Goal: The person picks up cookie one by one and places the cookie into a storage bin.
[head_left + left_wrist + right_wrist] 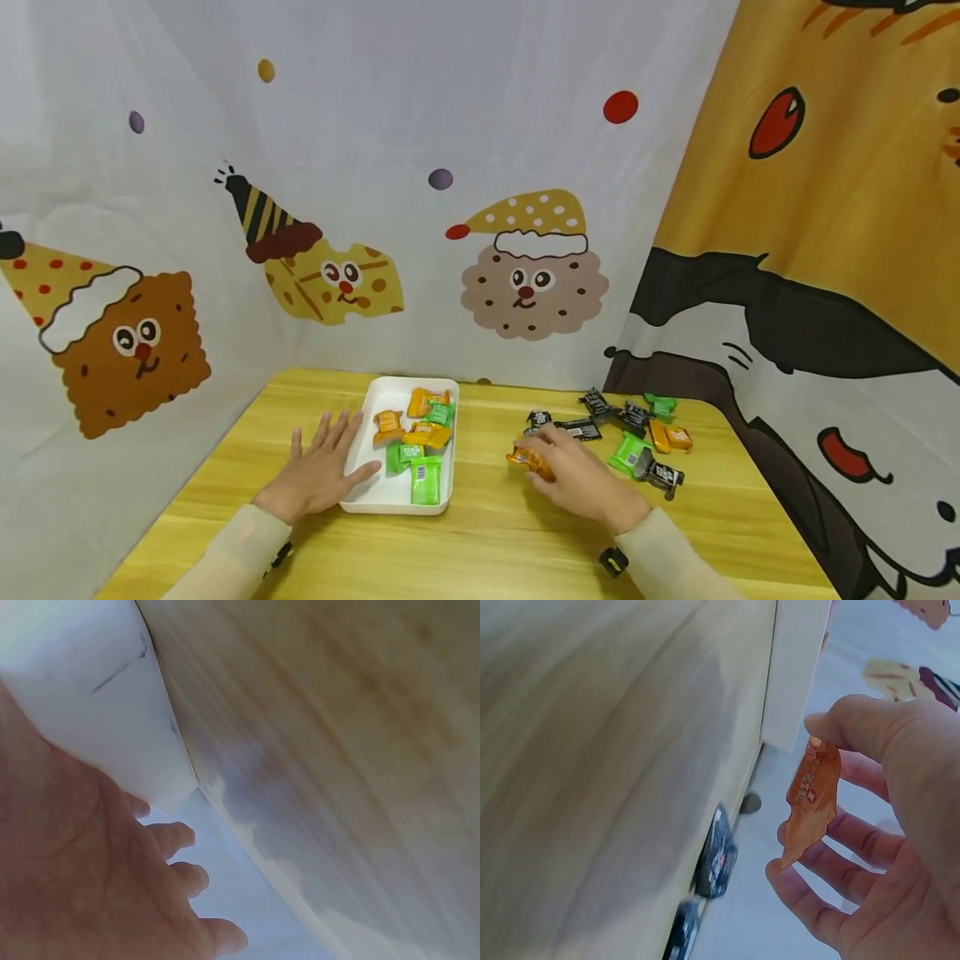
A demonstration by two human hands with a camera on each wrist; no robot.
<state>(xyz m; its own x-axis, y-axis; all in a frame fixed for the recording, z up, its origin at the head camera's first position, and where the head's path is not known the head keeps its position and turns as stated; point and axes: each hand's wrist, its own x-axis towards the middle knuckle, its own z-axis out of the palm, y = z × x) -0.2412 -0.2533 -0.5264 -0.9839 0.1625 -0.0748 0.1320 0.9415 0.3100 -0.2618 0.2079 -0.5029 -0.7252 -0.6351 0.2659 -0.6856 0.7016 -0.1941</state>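
Observation:
My right hand (581, 477) pinches an orange wrapped candy (811, 799) between thumb and fingers, above the table between the tray and the loose candies. Printed lettering shows on its wrapper in the right wrist view. At the tray's left side, my left hand (318, 467) is spread with straight fingers and holds nothing; its thumb reaches over the rim. Inside the white tray (360, 505) lie several orange candies (387, 426) and several green candies (426, 481). The left wrist view shows the palm (82, 855) beside the tray's outer wall (112, 690).
Right of my right hand are several black candies (597, 404), green candies (630, 452) and an orange candy (670, 436) in a loose group on the wooden table (480, 533). Printed cloth (420, 275) hangs behind the table and along its sides.

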